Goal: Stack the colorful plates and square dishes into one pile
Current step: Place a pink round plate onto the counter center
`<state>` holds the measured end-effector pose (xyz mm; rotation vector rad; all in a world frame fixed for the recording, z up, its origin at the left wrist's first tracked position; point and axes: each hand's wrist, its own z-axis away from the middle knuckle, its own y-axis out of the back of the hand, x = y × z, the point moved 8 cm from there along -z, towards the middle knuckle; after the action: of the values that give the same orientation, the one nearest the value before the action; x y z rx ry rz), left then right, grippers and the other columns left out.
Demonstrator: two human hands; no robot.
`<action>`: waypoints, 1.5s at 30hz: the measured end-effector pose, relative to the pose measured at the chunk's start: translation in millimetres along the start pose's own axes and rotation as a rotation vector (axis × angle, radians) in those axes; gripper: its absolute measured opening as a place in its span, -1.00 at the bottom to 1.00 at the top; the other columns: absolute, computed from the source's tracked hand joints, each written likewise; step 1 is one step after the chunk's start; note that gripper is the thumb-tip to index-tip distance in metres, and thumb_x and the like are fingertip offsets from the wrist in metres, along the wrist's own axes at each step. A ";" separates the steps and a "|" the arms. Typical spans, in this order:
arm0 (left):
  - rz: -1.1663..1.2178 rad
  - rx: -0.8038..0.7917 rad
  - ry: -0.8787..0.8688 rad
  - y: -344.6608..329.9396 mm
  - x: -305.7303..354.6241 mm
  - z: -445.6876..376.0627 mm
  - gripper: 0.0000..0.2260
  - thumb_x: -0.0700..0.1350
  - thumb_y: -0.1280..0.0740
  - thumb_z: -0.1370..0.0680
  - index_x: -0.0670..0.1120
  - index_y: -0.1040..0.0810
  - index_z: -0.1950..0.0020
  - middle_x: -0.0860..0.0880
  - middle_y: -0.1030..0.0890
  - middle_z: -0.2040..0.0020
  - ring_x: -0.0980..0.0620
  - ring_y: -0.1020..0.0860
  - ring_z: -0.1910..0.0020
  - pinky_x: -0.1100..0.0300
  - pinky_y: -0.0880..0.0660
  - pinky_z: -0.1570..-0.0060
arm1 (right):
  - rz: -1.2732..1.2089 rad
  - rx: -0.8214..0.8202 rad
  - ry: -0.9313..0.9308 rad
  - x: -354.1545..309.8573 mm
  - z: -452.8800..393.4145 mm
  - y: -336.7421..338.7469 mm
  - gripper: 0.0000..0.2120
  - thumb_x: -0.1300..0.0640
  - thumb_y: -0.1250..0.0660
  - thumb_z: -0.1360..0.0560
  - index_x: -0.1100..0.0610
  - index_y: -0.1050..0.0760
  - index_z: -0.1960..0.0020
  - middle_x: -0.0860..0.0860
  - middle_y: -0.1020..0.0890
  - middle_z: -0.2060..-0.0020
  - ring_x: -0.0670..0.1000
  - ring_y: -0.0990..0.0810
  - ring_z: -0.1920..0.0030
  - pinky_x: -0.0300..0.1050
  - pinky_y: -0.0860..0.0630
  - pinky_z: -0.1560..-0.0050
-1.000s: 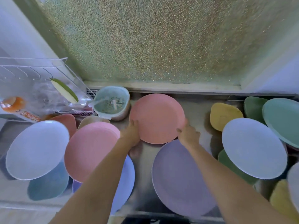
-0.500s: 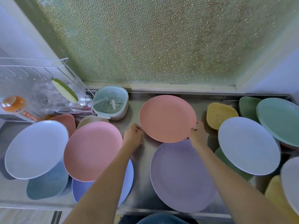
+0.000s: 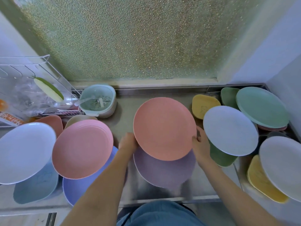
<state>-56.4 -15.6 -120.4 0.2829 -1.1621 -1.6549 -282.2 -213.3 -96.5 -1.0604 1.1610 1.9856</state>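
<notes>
A salmon round plate (image 3: 164, 128) is held over the middle of the steel counter. My left hand (image 3: 127, 142) grips its left rim and my right hand (image 3: 199, 144) grips its right rim. The plate partly covers a purple round plate (image 3: 164, 172) lying below it. To the left sit a pink plate (image 3: 82, 148), a white plate (image 3: 24, 152), a blue plate (image 3: 73, 188) and a teal square dish (image 3: 35, 188). To the right are a white plate (image 3: 230, 129), a green plate (image 3: 262, 106), yellow square dishes (image 3: 203, 106) and a dark green dish (image 3: 219, 156).
A white wire dish rack (image 3: 24, 88) stands at the back left, with a pale green strainer basket (image 3: 97, 101) next to it. A frosted window (image 3: 130, 38) rises behind the counter. Another white plate (image 3: 281, 165) overlaps a yellow dish (image 3: 260, 181) at the right edge.
Both hands have carried the salmon plate rightward and toward me, so it now overlaps the purple plate. The camera has shifted a little to the left.
</notes>
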 end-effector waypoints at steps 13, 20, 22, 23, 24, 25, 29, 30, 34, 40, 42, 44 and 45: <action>0.167 0.051 -0.064 15.8 -4.3 -2.6 -0.76 -0.19 -0.07 -0.56 -0.21 -0.50 -0.05 -0.28 -0.60 0.03 -0.28 -0.57 0.10 -0.05 -0.54 0.05 | 0.300 -0.034 0.116 18.6 29.8 -6.4 -0.59 0.21 -0.07 -0.58 0.02 -0.32 -0.40 0.05 -0.52 -0.27 0.11 -0.46 -0.27 -0.08 -0.32 -0.22; 0.057 -0.042 -0.093 2.8 0.4 4.8 -0.70 -0.21 -0.04 -0.55 -0.13 -0.41 -0.23 -0.26 -0.57 -0.06 -0.27 -0.57 0.05 -0.04 -0.55 0.09 | 0.452 -0.001 0.032 32.8 37.1 -13.6 -0.47 -0.18 0.12 -0.56 -0.06 -0.14 -0.48 0.04 -0.43 -0.21 0.09 -0.43 -0.22 0.10 -0.36 -0.26; 0.095 -0.080 -0.063 1.1 -0.5 6.1 -0.69 -0.24 -0.01 -0.52 -0.12 -0.41 -0.20 -0.26 -0.56 -0.03 -0.27 -0.59 0.13 -0.11 -0.60 0.17 | 0.530 0.030 0.017 32.6 42.1 -14.3 -0.44 -0.20 0.14 -0.51 -0.08 -0.10 -0.48 0.12 -0.40 -0.23 0.16 -0.42 -0.21 0.16 -0.40 -0.19; 0.085 -0.084 -0.051 0.6 -0.5 5.5 -0.69 -0.25 0.00 -0.52 -0.14 -0.40 -0.19 -0.27 -0.55 -0.03 -0.28 -0.59 0.12 -0.11 -0.60 0.16 | 0.606 0.041 0.030 31.9 43.0 -14.1 -0.49 -0.07 0.05 -0.54 -0.06 -0.08 -0.48 0.17 -0.37 -0.25 0.20 -0.41 -0.21 0.14 -0.43 -0.13; 0.061 -0.080 -0.040 -0.2 -0.5 4.3 -0.70 -0.27 0.01 -0.52 -0.17 -0.38 -0.19 -0.28 -0.54 -0.05 -0.29 -0.58 0.09 -0.08 -0.58 0.14 | 0.716 0.046 0.060 31.1 43.0 -14.5 -0.49 0.08 -0.04 -0.55 -0.05 -0.07 -0.49 0.20 -0.33 -0.26 0.23 -0.38 -0.21 0.11 -0.45 -0.06; 0.033 -0.070 -0.034 -0.7 -0.4 3.2 -0.71 -0.28 0.01 -0.52 -0.19 -0.37 -0.18 -0.29 -0.53 -0.07 -0.29 -0.57 0.06 -0.04 -0.55 0.15 | 0.787 0.048 0.067 31.8 40.9 -13.5 -0.46 0.19 -0.08 -0.54 -0.02 -0.08 -0.49 0.21 -0.29 -0.27 0.24 -0.35 -0.23 0.09 -0.47 -0.01; -0.026 -0.058 -0.013 -5.3 -1.2 -0.9 -0.71 -0.33 0.01 -0.53 -0.24 -0.33 -0.21 -0.30 -0.53 -0.12 -0.29 -0.55 -0.04 -0.01 -0.45 0.14 | 0.764 0.001 0.022 33.9 35.0 -14.6 -0.48 0.22 -0.05 -0.55 0.00 -0.09 -0.49 0.22 -0.21 -0.35 0.25 -0.29 -0.31 0.10 -0.44 -0.09; -0.039 -0.064 -0.011 -7.1 -1.2 -1.9 -0.70 -0.34 0.00 -0.53 -0.24 -0.31 -0.24 -0.29 -0.52 -0.13 -0.29 -0.54 -0.06 -0.02 -0.45 0.10 | 0.751 -0.017 0.008 37.5 34.5 -15.9 -0.49 0.16 -0.03 -0.57 -0.03 -0.06 -0.50 0.22 -0.20 -0.39 0.24 -0.28 -0.34 0.11 -0.41 -0.15; -0.015 -0.074 0.000 -10.5 -3.6 -4.1 -0.67 -0.32 0.00 -0.52 -0.20 -0.29 -0.27 -0.28 -0.52 -0.13 -0.29 -0.53 -0.06 -0.02 -0.46 0.10 | 0.620 -0.044 -0.059 46.7 35.7 -14.9 -0.44 -0.23 0.11 -0.52 -0.11 -0.08 -0.49 0.20 -0.31 -0.40 0.23 -0.35 -0.34 0.16 -0.30 -0.33; 0.066 -0.109 0.052 -13.8 -5.9 -2.5 -0.67 -0.29 0.01 -0.53 -0.20 -0.25 -0.28 -0.30 -0.50 -0.16 -0.30 -0.51 -0.09 -0.06 -0.48 -0.02 | 0.543 -0.055 -0.155 49.2 34.9 -12.1 -0.41 -0.30 0.11 -0.54 -0.10 -0.12 -0.50 0.17 -0.33 -0.40 0.21 -0.36 -0.34 0.09 -0.27 -0.31; 0.079 -0.131 0.066 -14.5 -4.2 -1.9 -0.68 -0.28 0.01 -0.53 -0.21 -0.24 -0.29 -0.29 -0.49 -0.17 -0.30 -0.50 -0.10 -0.07 -0.50 0.06 | 0.553 -0.082 -0.078 41.0 33.0 -11.7 -0.53 -0.10 0.05 -0.60 -0.07 -0.10 -0.50 0.20 -0.37 -0.35 0.23 -0.38 -0.31 0.10 -0.31 -0.29; 0.089 -0.148 0.079 -14.4 -3.6 -1.6 -0.69 -0.28 0.00 -0.53 -0.22 -0.24 -0.26 -0.28 -0.47 -0.18 -0.27 -0.49 -0.07 -0.07 -0.50 0.14 | 0.476 0.025 0.017 27.6 33.2 1.8 -0.62 0.07 -0.01 -0.61 0.02 -0.26 -0.41 0.18 -0.49 -0.23 0.22 -0.44 -0.24 0.13 -0.41 -0.18; 0.095 -0.157 0.091 -14.5 -3.7 -1.6 -0.70 -0.28 0.00 -0.53 -0.22 -0.24 -0.26 -0.27 -0.46 -0.18 -0.26 -0.49 -0.06 -0.07 -0.51 0.17 | 0.422 0.126 0.018 24.7 34.0 13.6 -0.72 0.09 -0.02 -0.60 0.08 -0.37 -0.26 0.16 -0.55 -0.09 0.23 -0.50 -0.16 0.12 -0.45 -0.09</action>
<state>-62.6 -13.6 -134.1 0.1981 -0.9574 -1.6225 -316.8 -186.4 -102.0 -0.8196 1.6021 2.1789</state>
